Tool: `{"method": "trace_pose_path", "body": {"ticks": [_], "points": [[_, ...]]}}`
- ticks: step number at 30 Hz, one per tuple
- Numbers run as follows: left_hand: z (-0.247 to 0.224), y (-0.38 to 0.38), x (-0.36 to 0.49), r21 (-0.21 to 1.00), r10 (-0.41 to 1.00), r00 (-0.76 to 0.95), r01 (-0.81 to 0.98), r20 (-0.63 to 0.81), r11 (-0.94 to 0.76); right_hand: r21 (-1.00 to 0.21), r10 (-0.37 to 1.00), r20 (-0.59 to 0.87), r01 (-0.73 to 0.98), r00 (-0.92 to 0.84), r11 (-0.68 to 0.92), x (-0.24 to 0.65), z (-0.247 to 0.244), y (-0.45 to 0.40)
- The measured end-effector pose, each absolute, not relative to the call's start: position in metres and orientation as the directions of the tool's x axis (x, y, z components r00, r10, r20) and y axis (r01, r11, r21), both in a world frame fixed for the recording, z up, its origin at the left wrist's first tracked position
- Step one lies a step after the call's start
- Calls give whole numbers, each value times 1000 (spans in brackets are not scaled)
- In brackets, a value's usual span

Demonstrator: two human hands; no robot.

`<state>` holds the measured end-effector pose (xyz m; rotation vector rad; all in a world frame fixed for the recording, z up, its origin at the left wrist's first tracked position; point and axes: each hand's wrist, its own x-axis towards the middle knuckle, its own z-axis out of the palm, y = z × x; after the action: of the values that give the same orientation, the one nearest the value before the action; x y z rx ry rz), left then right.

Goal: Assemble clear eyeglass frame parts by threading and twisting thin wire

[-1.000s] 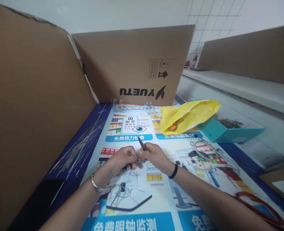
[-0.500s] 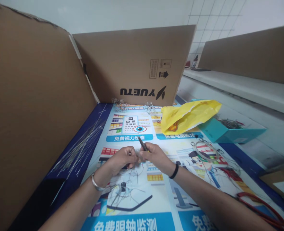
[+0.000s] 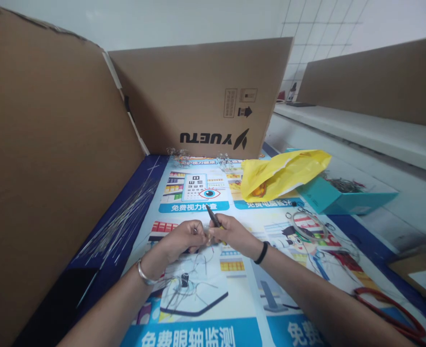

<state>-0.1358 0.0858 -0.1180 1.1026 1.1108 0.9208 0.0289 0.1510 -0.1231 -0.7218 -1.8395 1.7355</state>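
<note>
While pinching a small shiny piece (image 3: pixel 209 237), too fine to make out, over the middle of the printed sheet (image 3: pixel 244 299), keeping the left hand (image 3: pixel 184 238) closed, with thumb and fingers apparently on the piece. Gripping dark pliers (image 3: pixel 213 217) in the right hand (image 3: pixel 232 236), with tip toward the far left, biting on nothing visible. Compared with a second ago, showing a sharper glint instead of a blur at the fingertips, with both arms almost unmoved: to judge by that, pausing briefly in fine finger work. Just nearer, a tangle of thin wires (image 3: pixel 186 288). On the left, straight wires (image 3: pixel 117 226); on the right, a wire coil (image 3: pixel 303 236) and, nearer, a red loop (image 3: pixel 360 292). Farther right, a yellow bag (image 3: pixel 288 171) beside a teal box (image 3: pixel 368 202). At the far side, standing cardboard (image 3: pixel 198 96).
</note>
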Motion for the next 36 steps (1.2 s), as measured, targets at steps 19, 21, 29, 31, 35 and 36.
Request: {"method": "trace_pose_path", "body": {"ticks": [19,21,29,31,35,36], "points": [[-121,85,-136,974,956,222,-77,-191,213,-994,713,-3,78,-701,73,29,-127,150],[-120,85,-136,970,951,221,-55,-218,235,-996,710,22,45,-704,75,28,-128,149],[-118,86,-138,956,920,291,-48,-264,290,-966,782,142,86,-607,243,26,-133,144],[-117,87,-139,953,905,315,-1,-286,302,-951,799,174,112,-576,288,26,-133,143],[-115,87,-139,942,891,309,68,-334,330,-955,820,174,110,-545,276,24,-131,139],[-114,86,-138,937,889,297,85,-348,339,-961,822,163,101,-545,257,24,-131,138]]}}
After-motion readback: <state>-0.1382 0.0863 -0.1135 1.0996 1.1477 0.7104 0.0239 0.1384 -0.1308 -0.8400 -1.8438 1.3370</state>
